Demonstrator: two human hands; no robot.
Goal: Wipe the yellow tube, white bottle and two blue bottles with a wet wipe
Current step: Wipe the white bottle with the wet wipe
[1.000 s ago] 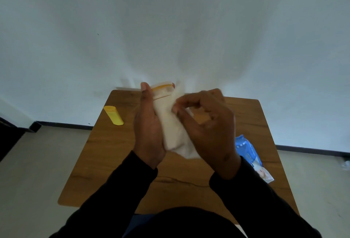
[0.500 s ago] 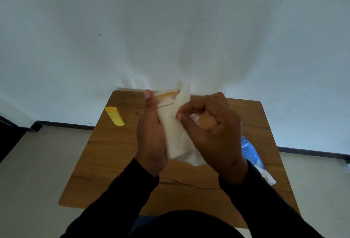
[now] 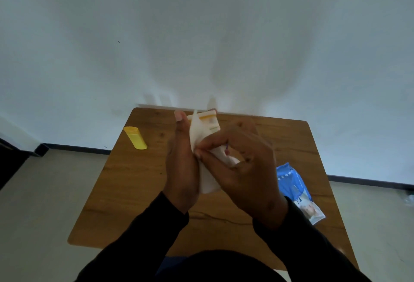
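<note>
I am looking down at both hands working in the middle of the frame, above the wooden worktop (image 3: 125,192). My left hand (image 3: 181,169) is holding a white bottle (image 3: 210,122) upright, its grip wrapped along the bottle's side with the thumb pointing up beside the yellow-banded top, so only that top part is showing. My right hand (image 3: 244,169) is pinching a white wet wipe (image 3: 208,180) against the bottle's body, fingers curled round the cloth, which is draping down between the two palms. So both grips are clenched on something: the left on the bottle, the right on the wipe. The yellow tube (image 3: 135,137) is lying on its side at the left of the worktop, well apart from the hands; whether it is already wiped I cannot tell from here. A blue wet wipe pack (image 3: 298,194) is lying near the right edge of the worktop. I am not seeing either of the two blue bottles anywhere in the frame; they may be hidden behind the hands. I am judging the task to be partway through, on the white bottle step, with the blue bottles at least left to do.
</note>
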